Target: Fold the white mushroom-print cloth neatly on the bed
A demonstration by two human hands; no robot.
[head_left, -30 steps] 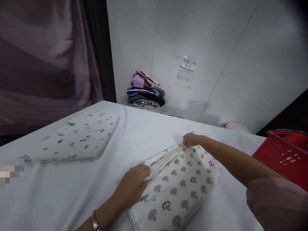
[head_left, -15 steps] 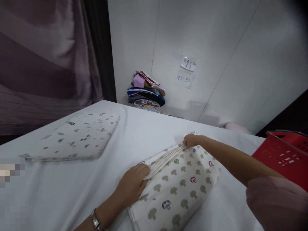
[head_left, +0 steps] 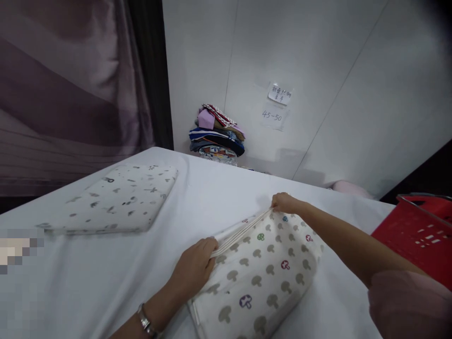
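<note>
A white cloth printed with mushrooms (head_left: 270, 282) lies folded in several layers on the white-covered table in front of me. My left hand (head_left: 196, 261) is closed on the near-left end of its layered edge. At the far-right end of that same edge, my right hand (head_left: 284, 203) pinches the layers. Between the two hands the edge runs straight and slightly raised. Some fingertips are hidden by the cloth. To the left rests a second folded white cloth with grey plant-like prints (head_left: 123, 202), touched by neither hand.
A red basket (head_left: 406, 240) stands at the right beside the white table cover (head_left: 226, 188). Beyond the far edge, a stack of folded fabrics (head_left: 217, 134) leans near the wall. Paper signs (head_left: 277, 106) hang there. A purplish curtain (head_left: 70, 94) hangs at the left.
The layered edge of the mushroom cloth, sagging in a curve before, is now pulled straight and lifted a little between my hands. The view has shifted slightly.
</note>
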